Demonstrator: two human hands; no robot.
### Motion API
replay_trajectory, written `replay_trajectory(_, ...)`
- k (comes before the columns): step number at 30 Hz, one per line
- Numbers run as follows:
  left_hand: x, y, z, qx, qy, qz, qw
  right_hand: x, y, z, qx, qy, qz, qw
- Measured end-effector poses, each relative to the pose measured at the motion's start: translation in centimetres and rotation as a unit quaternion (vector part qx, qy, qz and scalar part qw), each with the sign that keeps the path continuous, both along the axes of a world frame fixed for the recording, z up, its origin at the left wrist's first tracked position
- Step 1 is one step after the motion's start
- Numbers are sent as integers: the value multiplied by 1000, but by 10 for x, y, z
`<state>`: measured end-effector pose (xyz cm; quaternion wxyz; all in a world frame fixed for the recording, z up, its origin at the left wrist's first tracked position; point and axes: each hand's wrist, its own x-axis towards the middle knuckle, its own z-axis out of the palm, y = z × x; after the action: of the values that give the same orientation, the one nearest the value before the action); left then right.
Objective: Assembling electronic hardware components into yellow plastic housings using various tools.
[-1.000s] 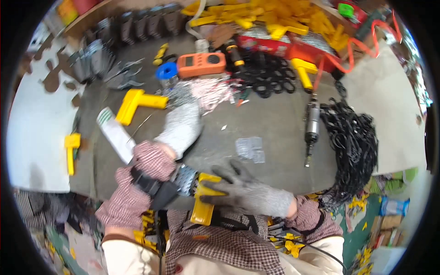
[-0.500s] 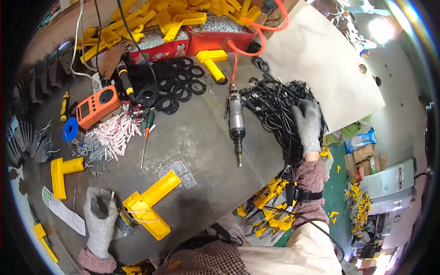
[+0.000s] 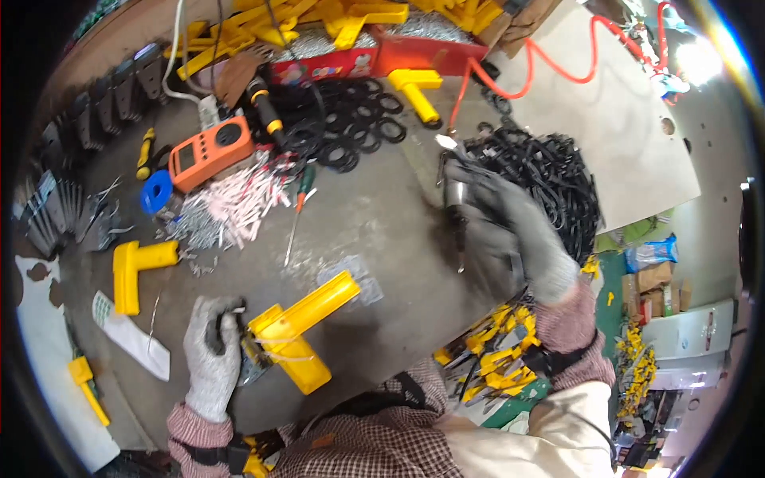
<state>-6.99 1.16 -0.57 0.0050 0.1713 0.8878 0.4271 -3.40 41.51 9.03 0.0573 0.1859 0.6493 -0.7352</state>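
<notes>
My left hand [image 3: 213, 350], in a grey glove, has its fingers curled with thumb and forefinger close together. Between them is a small dark thing too small to name. Right beside it lies a yellow plastic T-shaped part [image 3: 299, 354], with a metal bracket [image 3: 253, 360] at its left end. My right hand [image 3: 522, 235], also gloved and blurred by motion, is over the air screwdriver [image 3: 457, 195], its fingers across the tool's upper body. Whether they grip it cannot be made out. The screwdriver lies on the table with its bit toward me.
Black cables [image 3: 562, 179] are heaped right of the screwdriver. Black rings [image 3: 343, 151], pink-white tubes [image 3: 247, 199], an orange meter [image 3: 211, 155] and a hand screwdriver [image 3: 300, 203] lie farther left. A red coiled hose [image 3: 530, 68] runs up right. Yellow parts [image 3: 494, 342] fill a place below the table edge.
My right hand has left the black cables and come left onto the air screwdriver. My left hand stays beside the yellow part, its fingers nearer the bracket. The whole view has shifted.
</notes>
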Motion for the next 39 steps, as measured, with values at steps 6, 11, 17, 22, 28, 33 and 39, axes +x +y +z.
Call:
replay_trajectory(6, 19, -1, 1, 19, -3, -6, 1000, -99, -3, -86, 769, 155, 22, 620)
replay_trajectory(11, 29, -11, 3, 40, -21, 21, 999, 6, -40, -14, 640, 148, 405, 636)
replay_trajectory(17, 16, -14, 13, 52, -11, -37, 998, 23, -49, -29, 664, 220, 453, 553)
replay_trajectory(22, -11, 35, 45, 283, -221, -70, 931, -23, -125, -20, 546, 289, 320, 718)
replay_trajectory(28, -35, 38, 28, 367, -343, -95, 860, -34, -170, -46, 198, 178, 260, 928)
replay_trajectory(33, -40, 19, 20, 450, -230, 108, 856, -61, -162, -83, 409, 180, 264, 855)
replay_trajectory(39, -35, 24, -1, 346, -388, -40, 853, -67, -176, -98, 83, 34, 155, 984)
